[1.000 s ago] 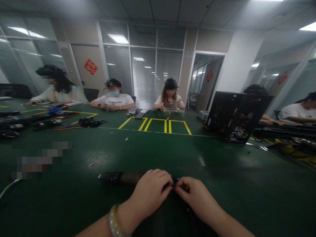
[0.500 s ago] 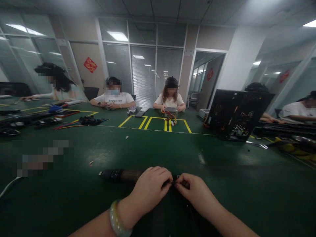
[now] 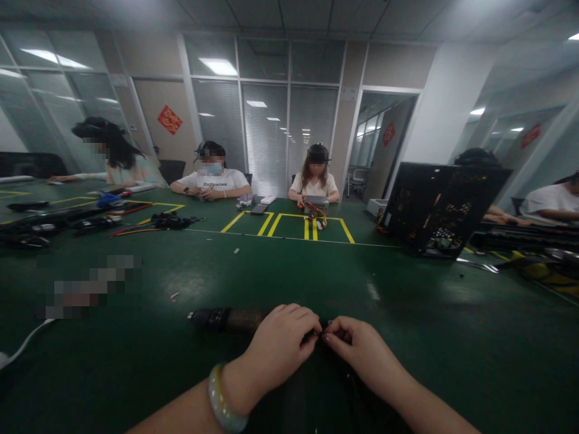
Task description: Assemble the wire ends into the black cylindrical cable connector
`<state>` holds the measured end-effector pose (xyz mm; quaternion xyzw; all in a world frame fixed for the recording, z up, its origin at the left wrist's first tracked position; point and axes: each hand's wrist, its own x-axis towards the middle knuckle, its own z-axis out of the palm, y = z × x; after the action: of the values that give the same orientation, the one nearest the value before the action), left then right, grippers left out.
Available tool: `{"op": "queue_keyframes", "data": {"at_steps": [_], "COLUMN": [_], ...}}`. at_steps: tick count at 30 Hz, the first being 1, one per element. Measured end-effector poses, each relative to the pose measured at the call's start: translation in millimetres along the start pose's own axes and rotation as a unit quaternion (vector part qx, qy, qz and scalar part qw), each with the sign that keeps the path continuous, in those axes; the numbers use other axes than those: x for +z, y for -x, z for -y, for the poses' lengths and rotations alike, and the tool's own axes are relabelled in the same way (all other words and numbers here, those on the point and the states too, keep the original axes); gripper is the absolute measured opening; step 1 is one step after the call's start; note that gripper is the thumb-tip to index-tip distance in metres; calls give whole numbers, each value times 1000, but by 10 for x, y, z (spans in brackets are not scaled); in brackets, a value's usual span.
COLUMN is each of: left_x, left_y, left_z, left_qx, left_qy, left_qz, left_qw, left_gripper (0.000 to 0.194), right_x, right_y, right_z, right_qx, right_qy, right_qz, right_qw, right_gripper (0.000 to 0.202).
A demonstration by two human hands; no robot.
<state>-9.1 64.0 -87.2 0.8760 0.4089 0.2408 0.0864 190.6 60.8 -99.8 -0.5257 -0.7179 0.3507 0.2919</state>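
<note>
Fingertips of the left hand (image 3: 284, 340) and the right hand (image 3: 362, 352) pinch together, nearly meeting, over a small dark part (too hidden to name). Just beside them, a dark cylinder (image 3: 244, 320) lies on the green table (image 3: 190, 374), running leftward from behind the left hand; a bangle (image 3: 221, 398) rings the left wrist. Farther out stands a black case (image 3: 446, 208).

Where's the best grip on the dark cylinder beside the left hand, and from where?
Probably pinch the dark cylinder across its plain brownish section, from above: it lies on its side, running left to right, and the left hand hides the part beyond.
</note>
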Motion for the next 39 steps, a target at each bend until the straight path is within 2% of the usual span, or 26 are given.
{"op": "queue_keyframes", "data": {"at_steps": [9,17,39], "left_x": [-2,11,-39], "left_y": [1,-1,4], "left_z": [20,8,0], "left_qx": [-4,-14,18], "left_qy": [-8,-1,-21], "left_qz": [11,-6,-6], "left_qw": [1000,1000,1000], "left_gripper": [9,14,6], "right_x": [12,2,-30], "right_y": [4,4,-3], "right_z": [-21,-11,-16], "right_qx": [-9,3,13], "right_qy": [2,-2,-4], "right_qz": [0,4,24], "right_qw": [1000,1000,1000], "right_gripper": [10,10,13]}}
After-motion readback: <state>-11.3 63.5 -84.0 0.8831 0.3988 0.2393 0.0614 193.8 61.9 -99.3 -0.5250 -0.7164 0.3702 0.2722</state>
